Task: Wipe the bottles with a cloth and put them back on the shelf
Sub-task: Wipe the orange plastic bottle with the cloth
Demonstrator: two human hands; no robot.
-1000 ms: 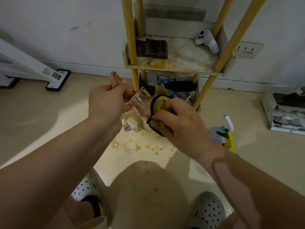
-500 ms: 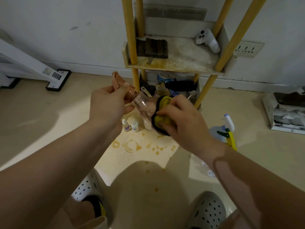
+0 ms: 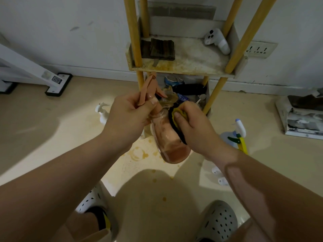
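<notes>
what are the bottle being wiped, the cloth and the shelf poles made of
The bottle looks like clear glossy plastic or glass, unclear which: pinkish, see-through, with highlights. The cloth looks like soft yellow fabric with dark edging, bunched up. The shelf poles look like matte yellowish wood or bamboo.

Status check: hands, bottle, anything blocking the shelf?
Left hand grips bottle by its neck. Right hand presses cloth against its side. Shelf holds dark pad, white controller.

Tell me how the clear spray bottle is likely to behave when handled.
Probably light: the clear spray bottle looks nearly empty, only some orange liquid near its base. Its smooth wall may be slippery under the yellow cloth. Its round body would likely roll if laid down.
</notes>
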